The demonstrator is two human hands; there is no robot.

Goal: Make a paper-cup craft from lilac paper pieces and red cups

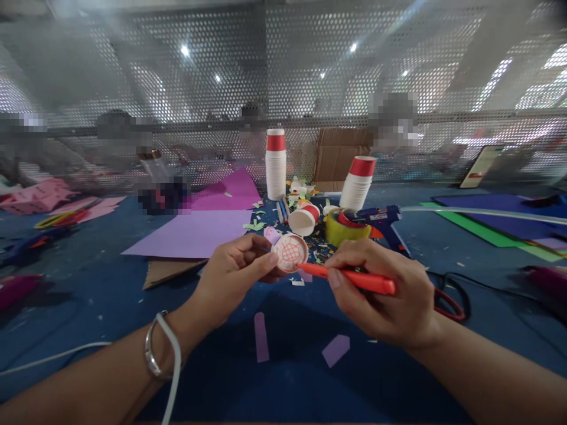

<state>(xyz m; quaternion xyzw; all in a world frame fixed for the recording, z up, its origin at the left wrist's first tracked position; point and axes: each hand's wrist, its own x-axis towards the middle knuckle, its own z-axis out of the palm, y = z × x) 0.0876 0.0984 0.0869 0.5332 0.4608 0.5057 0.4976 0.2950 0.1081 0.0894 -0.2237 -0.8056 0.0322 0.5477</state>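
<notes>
My left hand (234, 271) pinches a small round white piece (291, 252), like a cup bottom, between thumb and fingers. Red crossing lines are drawn on its face, and a small pink-purple paper bit (271, 235) shows at its upper left. A red marker (354, 278) is gripped in my right hand (381, 289), its tip at the lower right rim of the round piece. Two purple paper pieces, one a strip (261, 337) and one pointed (336, 350), lie on the blue table (287, 389) below my hands.
Behind are stacked paper cups (276, 171), a tilted cup stack (355, 183), a lying cup (303, 220), yellow-green tape (345, 230) and a blue glue gun (387, 223). Purple sheets (195, 231) lie left; green and blue sheets (496, 215) right. Scissors (452, 304) sit beside my right hand.
</notes>
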